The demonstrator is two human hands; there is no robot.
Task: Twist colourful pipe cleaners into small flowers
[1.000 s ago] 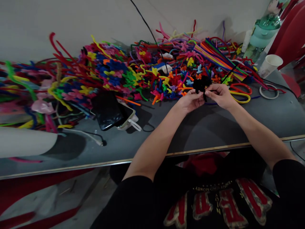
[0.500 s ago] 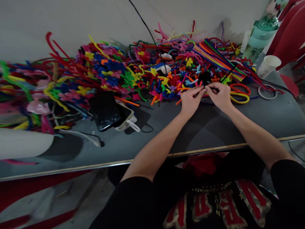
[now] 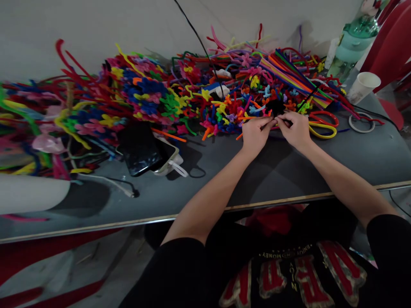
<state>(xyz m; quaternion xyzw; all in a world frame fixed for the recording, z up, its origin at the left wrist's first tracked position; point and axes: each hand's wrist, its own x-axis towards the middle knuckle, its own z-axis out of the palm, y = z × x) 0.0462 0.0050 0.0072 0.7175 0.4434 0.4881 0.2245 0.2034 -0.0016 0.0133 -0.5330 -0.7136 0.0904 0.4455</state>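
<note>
Plainly, the black chenille piece (image 3: pixel 275 107) sits just past both sets of fingertips, at 1 o'clock from the left hand (image 3: pixel 255 133) and 11 o'clock from the right hand (image 3: pixel 293 129), so neither is clearly nearer. Thumb and fingers of each hand are closed in a pinch at its 6 o'clock edge, tips nearly touching above the counter (image 3: pixel 208 179); the exact grip is hidden. It is too dark to tell its long axis. An orange chenille stem (image 3: pixel 252 117) lies at 12 o'clock from the left hand, a yellow loop (image 3: pixel 324 137) near the right at 3 o'clock.
</note>
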